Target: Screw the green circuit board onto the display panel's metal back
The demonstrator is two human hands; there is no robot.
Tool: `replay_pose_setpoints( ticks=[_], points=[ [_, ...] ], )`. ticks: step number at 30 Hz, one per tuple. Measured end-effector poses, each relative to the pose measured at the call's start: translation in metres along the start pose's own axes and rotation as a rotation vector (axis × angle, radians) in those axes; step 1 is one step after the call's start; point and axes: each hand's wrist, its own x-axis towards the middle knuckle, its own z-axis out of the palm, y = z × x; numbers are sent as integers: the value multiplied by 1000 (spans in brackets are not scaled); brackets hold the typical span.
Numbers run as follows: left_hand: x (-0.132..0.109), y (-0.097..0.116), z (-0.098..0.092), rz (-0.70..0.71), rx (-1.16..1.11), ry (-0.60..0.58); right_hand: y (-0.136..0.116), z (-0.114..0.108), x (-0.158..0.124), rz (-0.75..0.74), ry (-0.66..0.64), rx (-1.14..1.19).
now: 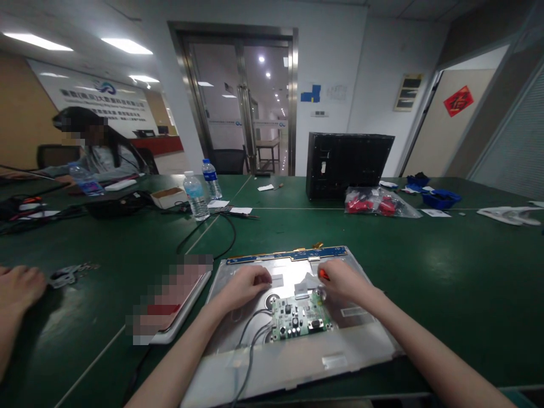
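Observation:
A grey metal display panel (365, 334) lies back-up on the green table in front of me. A green circuit board (297, 320) sits on its middle, with grey cables (250, 340) running from it toward me. My left hand (244, 286) rests curled on the panel just left of the board. My right hand (342, 280) is closed around a small tool with a red-orange handle (323, 275), held at the board's upper right corner. A blue strip board (289, 255) runs along the panel's far edge.
A blurred flat object (170, 306) lies left of the panel. Two water bottles (198, 195), a black box (348, 164), a bag of red parts (378, 203) and blue items (440, 198) stand farther back. Another person's hand (19, 286) rests at the left edge; a person sits at far left.

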Motion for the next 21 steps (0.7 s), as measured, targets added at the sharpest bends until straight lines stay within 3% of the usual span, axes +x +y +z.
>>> replay_pose_setpoints(
  ticks=[4, 10, 21],
  points=[
    [0, -1, -1, -3, -60, -5, -26, -3, 31, -108, 12, 97],
    [-1, -8, 1, 4, -110, -8, -61, 15, 63, -223, -19, 186],
    [0, -10, -1, 11, -148, 11, -59, 17, 64, -377, -24, 217]
  ],
)
